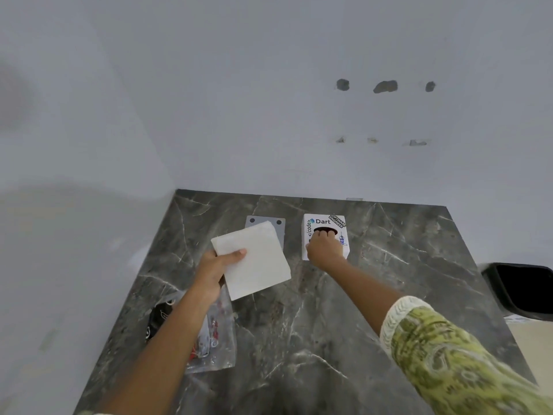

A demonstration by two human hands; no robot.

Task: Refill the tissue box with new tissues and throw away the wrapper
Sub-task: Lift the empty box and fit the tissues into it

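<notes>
A white cube tissue box (324, 221) with stickers and a dark round hole on top stands at the back of the marble counter. My right hand (324, 250) rests on its top, fingertips hooked into the hole. A square stack of white tissues (257, 265) is held above the counter in my left hand (218, 265), thumb on top. Behind the stack lies a grey flat plate (279, 226) with dark dots at its corners, partly hidden. A clear plastic wrapper (221, 333) with red and black print lies flat under my left forearm.
The dark marble counter (329, 324) meets white walls at the back and left. A black bin (520, 289) stands beyond the counter's right edge, lower down. My right sleeve is green patterned cloth.
</notes>
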